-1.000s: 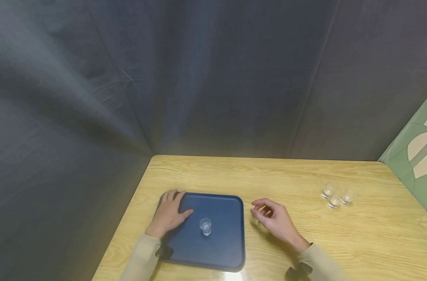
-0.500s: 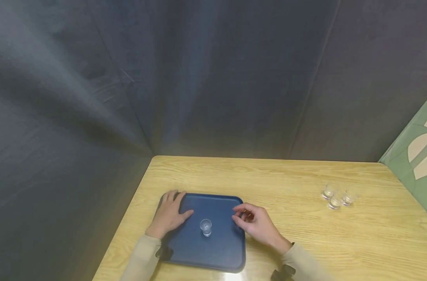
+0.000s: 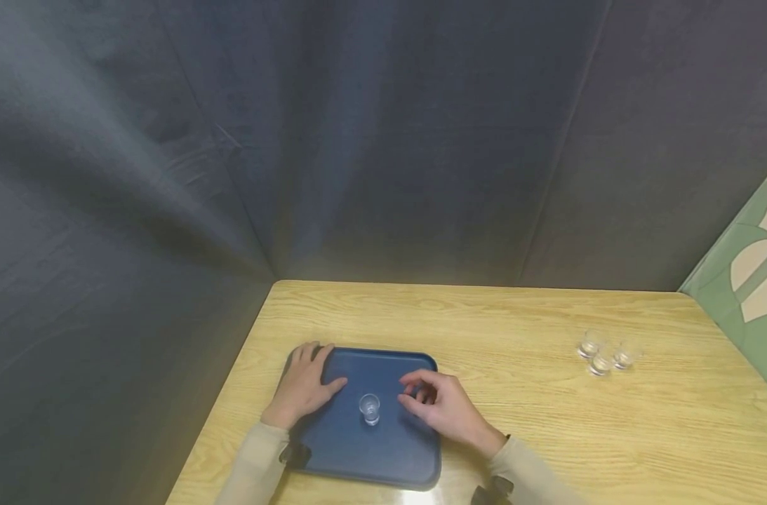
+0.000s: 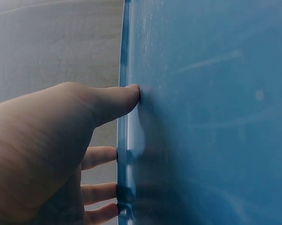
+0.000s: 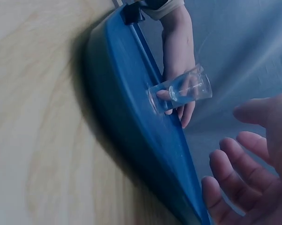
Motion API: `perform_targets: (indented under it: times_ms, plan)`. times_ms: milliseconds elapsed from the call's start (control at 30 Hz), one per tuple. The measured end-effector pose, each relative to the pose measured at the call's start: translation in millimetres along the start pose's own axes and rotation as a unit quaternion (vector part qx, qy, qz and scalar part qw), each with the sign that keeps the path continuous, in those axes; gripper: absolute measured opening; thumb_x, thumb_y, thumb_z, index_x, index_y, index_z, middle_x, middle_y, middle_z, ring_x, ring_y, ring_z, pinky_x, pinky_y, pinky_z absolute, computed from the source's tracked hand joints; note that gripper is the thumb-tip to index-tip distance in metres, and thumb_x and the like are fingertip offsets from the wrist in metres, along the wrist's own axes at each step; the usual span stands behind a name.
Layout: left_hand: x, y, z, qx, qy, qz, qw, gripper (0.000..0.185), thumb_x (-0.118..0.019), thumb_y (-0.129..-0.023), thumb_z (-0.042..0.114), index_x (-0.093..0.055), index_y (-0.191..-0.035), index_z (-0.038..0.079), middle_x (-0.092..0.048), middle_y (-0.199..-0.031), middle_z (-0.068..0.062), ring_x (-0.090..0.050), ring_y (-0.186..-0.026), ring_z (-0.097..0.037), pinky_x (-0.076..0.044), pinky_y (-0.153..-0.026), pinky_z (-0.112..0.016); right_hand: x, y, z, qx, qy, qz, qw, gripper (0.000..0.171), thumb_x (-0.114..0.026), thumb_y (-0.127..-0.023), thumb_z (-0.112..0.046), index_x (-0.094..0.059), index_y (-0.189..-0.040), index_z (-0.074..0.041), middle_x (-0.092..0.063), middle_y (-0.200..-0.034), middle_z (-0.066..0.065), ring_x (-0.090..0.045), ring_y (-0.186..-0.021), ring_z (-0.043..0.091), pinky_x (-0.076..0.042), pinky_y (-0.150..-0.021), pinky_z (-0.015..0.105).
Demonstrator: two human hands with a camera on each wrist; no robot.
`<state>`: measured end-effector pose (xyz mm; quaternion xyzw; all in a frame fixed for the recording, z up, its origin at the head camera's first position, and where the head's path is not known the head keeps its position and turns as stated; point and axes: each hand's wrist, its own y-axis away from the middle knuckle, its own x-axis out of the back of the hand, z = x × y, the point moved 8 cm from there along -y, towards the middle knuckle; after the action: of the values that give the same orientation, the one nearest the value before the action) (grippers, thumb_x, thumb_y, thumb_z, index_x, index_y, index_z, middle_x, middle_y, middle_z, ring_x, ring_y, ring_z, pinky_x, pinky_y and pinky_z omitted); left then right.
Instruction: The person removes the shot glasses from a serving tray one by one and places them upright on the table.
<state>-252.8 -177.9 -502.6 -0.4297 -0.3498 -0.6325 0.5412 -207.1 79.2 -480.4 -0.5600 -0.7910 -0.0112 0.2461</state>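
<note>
A dark blue tray [image 3: 389,449] lies on the wooden table [image 3: 516,421], with one small clear glass [image 3: 369,407] upright near its middle. My left hand [image 3: 304,384] rests flat on the tray's far left corner, thumb on the inside and fingers over the rim [image 4: 123,154]. My right hand [image 3: 430,400] hovers over the right part of the tray, fingers loosely curved and holding nothing, a short way right of the glass [image 5: 181,89]. The right wrist view shows the tray's edge [image 5: 131,117] and my right fingers [image 5: 234,164] spread.
Three more small clear glasses [image 3: 603,353] stand grouped at the table's far right. Dark grey curtain walls [image 3: 358,140] close off the back and left; a green patterned panel [image 3: 749,280] is on the right.
My right hand has moved left from beside the tray to over it, nearing the glass. The left hand, tray and glasses have not moved.
</note>
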Motion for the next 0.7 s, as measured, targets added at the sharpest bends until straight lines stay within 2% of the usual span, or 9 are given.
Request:
perform_targets:
  times_ms: [333,700]
  plan:
    - [0.6,0.6,1.1,0.001,0.002,-0.004,1.0000,0.076,-0.074,-0.097,0.045,-0.048,-0.158,0.007,-0.039,-0.164,-0.028,-0.031,-0.155,-0.050,-0.037,-0.123,-0.067,-17,-9,-10,0.003,0.012,-0.032,0.999,0.037,-0.085,-0.091,-0.017,-0.073,-0.121,0.000,-0.077,-0.108,0.015,-0.062,-0.071,0.000,-0.055,-0.056,0.021]
    - [3.4,0.8,2.4,-0.005,0.000,0.000,1.0000,0.076,-0.075,-0.097,0.044,-0.049,-0.157,0.007,-0.040,-0.163,-0.029,-0.033,-0.153,-0.051,-0.037,-0.123,-0.068,-31,-10,-11,-0.008,0.019,-0.055,0.998,0.046,-0.087,-0.090,-0.024,-0.072,-0.126,-0.001,-0.077,-0.113,0.014,-0.062,-0.072,0.000,-0.054,-0.054,0.020]
